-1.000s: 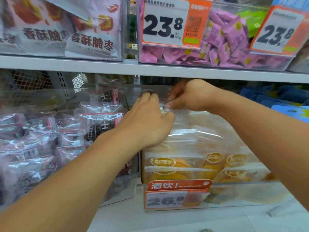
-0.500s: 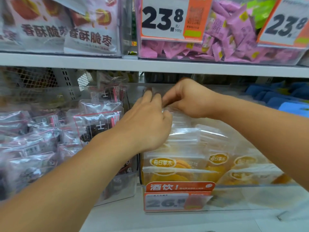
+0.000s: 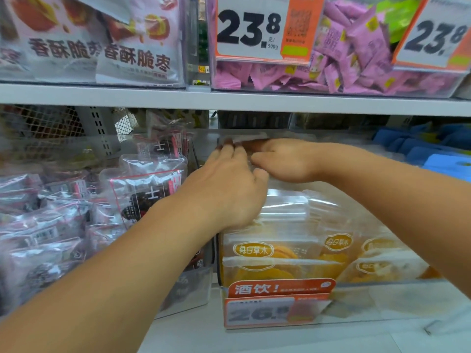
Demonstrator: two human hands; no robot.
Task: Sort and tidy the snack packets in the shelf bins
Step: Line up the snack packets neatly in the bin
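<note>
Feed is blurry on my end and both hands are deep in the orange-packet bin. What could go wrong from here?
1. Both hands, left and right, reach over the packets toward the bin's back; the upright front rows could get pushed flat.
2. The left forearm runs close past the dark packets next door and could knock them askew.
3. The price tag sits at the bin's front; a shove might dislodge it.

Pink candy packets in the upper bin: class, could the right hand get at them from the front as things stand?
Probably not. The right hand is on the lower shelf, and the clear bin front and price card cover the pink candy packets.
</note>
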